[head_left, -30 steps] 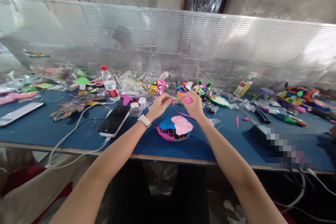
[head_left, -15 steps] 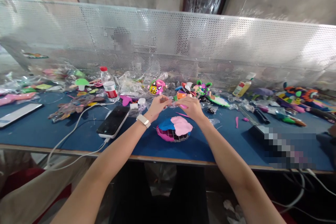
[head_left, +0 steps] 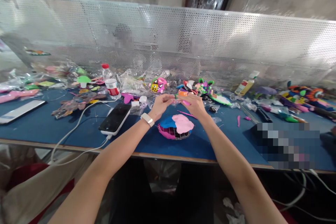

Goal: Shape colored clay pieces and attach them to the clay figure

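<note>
My left hand (head_left: 160, 105) and my right hand (head_left: 193, 105) meet above the blue table (head_left: 47, 126), fingers pinched together. A small pink piece of clay (head_left: 186, 102) shows at my right fingertips; what the left fingers pinch is too small to name. Just below the hands lies a wire-mesh dome (head_left: 174, 127) partly covered with blue and pink clay. A thin pink strip (head_left: 186, 113) lies beside my right wrist. A white band sits on my left wrist.
A black phone (head_left: 115, 119) on a white charger with cable lies left of the dome. A water bottle (head_left: 110, 83), clear bags and colourful clay figures (head_left: 158, 85) crowd the back, under a perforated metal screen (head_left: 168, 42). A glue bottle (head_left: 246, 84) stands right.
Both hands stayed together above the dome, shifting only slightly; the pink lump at my right fingers looks smaller than a second ago. The view tilted a little.
</note>
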Demonstrator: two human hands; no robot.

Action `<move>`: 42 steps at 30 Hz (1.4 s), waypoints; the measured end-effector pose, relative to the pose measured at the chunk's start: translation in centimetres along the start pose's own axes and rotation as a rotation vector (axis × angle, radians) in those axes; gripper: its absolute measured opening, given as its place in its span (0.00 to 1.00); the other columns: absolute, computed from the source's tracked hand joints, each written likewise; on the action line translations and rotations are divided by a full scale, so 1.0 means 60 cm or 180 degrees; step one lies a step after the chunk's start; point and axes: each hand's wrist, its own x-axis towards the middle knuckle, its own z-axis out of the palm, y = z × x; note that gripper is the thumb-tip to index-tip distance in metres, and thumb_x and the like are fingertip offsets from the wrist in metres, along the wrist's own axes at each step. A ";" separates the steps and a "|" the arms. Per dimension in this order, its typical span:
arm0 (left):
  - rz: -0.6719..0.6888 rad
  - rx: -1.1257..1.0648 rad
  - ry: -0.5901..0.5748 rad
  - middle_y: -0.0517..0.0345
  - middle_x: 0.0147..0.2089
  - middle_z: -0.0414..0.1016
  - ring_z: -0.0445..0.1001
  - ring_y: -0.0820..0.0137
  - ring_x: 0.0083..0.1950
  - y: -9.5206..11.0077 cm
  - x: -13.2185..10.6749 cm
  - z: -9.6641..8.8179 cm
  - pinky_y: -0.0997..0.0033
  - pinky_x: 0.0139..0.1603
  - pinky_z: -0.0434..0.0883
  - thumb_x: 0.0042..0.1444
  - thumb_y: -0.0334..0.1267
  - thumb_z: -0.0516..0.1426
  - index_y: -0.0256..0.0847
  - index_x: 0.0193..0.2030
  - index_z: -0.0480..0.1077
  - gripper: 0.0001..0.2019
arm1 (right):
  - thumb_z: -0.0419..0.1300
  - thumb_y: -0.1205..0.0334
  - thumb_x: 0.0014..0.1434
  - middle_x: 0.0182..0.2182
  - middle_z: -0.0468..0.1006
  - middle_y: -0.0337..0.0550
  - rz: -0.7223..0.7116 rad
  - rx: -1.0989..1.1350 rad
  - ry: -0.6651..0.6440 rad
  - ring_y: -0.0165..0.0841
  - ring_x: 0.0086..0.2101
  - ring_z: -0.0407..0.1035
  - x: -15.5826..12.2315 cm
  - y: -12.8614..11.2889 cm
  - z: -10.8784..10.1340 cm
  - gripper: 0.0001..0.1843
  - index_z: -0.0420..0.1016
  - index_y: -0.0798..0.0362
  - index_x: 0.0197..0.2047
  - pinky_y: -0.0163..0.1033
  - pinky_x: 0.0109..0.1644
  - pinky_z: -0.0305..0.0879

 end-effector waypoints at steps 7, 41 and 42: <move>0.0242 0.0181 0.0346 0.52 0.38 0.83 0.80 0.64 0.41 -0.001 0.003 0.001 0.62 0.46 0.75 0.51 0.44 0.69 0.39 0.41 0.81 0.13 | 0.56 0.64 0.72 0.45 0.88 0.43 -0.0128 -0.0134 -0.0356 0.39 0.43 0.80 -0.002 0.021 0.000 0.19 0.84 0.42 0.58 0.43 0.49 0.76; 0.1813 0.3241 0.0080 0.51 0.44 0.85 0.81 0.61 0.46 0.025 0.003 -0.030 0.60 0.53 0.73 0.69 0.44 0.59 0.41 0.43 0.79 0.11 | 0.58 0.70 0.69 0.49 0.87 0.43 -0.0294 -0.0079 -0.0430 0.41 0.49 0.82 0.003 -0.003 -0.008 0.19 0.85 0.46 0.55 0.44 0.53 0.78; 0.1809 0.3295 0.0058 0.50 0.44 0.85 0.81 0.60 0.47 0.024 0.004 -0.031 0.59 0.55 0.73 0.70 0.43 0.59 0.41 0.42 0.79 0.11 | 0.58 0.71 0.68 0.49 0.87 0.44 -0.0316 -0.0078 -0.0437 0.41 0.49 0.82 0.003 -0.004 -0.009 0.19 0.85 0.46 0.55 0.44 0.53 0.77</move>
